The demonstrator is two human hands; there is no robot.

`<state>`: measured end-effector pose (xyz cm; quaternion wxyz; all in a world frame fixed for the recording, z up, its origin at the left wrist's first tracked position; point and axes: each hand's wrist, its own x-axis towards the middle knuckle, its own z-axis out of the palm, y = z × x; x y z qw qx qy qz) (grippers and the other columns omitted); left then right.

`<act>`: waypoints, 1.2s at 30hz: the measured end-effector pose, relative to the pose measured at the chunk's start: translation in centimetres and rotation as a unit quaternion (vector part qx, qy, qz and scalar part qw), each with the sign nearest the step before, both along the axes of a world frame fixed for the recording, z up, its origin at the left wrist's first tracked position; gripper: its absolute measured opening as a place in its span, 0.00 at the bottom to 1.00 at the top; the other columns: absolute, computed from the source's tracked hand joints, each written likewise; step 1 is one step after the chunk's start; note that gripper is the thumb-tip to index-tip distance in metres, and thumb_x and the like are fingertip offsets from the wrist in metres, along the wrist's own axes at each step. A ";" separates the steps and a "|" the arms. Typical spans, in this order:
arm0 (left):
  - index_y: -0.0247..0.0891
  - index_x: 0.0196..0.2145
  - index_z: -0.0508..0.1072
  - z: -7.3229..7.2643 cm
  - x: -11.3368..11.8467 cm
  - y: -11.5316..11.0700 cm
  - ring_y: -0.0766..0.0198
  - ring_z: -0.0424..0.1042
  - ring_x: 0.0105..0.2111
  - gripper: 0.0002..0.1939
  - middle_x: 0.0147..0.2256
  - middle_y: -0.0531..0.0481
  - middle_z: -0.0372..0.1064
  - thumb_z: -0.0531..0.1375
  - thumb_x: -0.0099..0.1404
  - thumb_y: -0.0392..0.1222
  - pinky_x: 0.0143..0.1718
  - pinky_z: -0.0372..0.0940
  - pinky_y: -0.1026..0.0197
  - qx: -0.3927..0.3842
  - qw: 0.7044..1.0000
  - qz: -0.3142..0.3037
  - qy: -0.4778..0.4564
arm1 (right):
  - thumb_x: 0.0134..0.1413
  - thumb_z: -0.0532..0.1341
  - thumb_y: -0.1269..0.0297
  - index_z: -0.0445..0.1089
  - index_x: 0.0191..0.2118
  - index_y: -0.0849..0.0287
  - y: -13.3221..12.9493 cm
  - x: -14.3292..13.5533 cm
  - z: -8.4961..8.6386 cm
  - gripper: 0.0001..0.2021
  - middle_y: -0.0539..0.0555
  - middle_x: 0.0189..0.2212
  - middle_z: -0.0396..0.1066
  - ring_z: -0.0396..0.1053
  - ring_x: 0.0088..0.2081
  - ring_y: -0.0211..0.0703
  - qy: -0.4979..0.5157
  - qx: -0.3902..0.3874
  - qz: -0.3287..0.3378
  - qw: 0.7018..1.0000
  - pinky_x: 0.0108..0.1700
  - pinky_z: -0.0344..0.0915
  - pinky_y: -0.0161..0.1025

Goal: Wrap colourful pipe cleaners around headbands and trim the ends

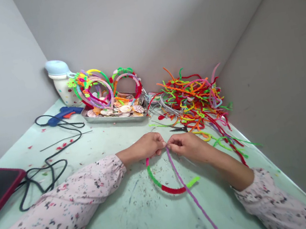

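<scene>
While the upper end of the long purple fuzzy strip (198, 202) is pinched by the left hand (150, 145) and the right hand (189, 146) above the pale-green desk (115, 226), the curved multicoloured fuzzy band (172, 190) is crossed below; even tension should probably be kept.

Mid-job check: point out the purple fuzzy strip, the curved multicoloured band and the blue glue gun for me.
Purple fuzzy strip (197, 202): head view, on its lower length.
Curved multicoloured band (173, 190): head view, on its red section.
Blue glue gun (59, 117): head view, on its body.
</scene>
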<state>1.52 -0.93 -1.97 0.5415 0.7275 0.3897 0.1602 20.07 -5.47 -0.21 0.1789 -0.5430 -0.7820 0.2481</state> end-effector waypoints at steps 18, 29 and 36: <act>0.35 0.30 0.67 0.1 0.0 0.0 0.72 0.56 0.13 0.10 0.18 0.57 0.61 0.55 0.57 0.45 0.15 0.49 0.67 0.000 1.000 0.003 0.001 | 0.55 0.55 0.66 0.71 0.33 0.58 -0.7 -0.6 0.5 0.08 0.51 0.26 0.71 0.63 0.26 0.35 -0.091 0.101 0.019 0.991 0.29 0.51 0.32; 0.36 0.29 0.66 -0.2 0.1 0.0 0.72 0.55 0.13 0.08 0.17 0.57 0.60 0.54 0.57 0.44 0.14 0.48 0.67 -0.007 1.000 0.006 -0.008 | 0.53 0.55 0.68 0.68 0.31 0.58 -1.0 -1.0 0.2 0.05 0.50 0.26 0.71 0.64 0.26 0.35 -0.148 0.136 0.002 0.980 0.27 0.48 0.33; 0.36 0.28 0.65 0.1 0.1 0.0 0.72 0.55 0.13 0.06 0.17 0.57 0.61 0.54 0.56 0.42 0.14 0.48 0.67 -0.011 1.000 0.016 -0.013 | 0.54 0.54 0.68 0.68 0.31 0.59 -1.5 -1.8 0.5 0.06 0.52 0.27 0.72 0.67 0.28 0.39 -0.244 0.208 0.001 0.947 0.28 0.47 0.37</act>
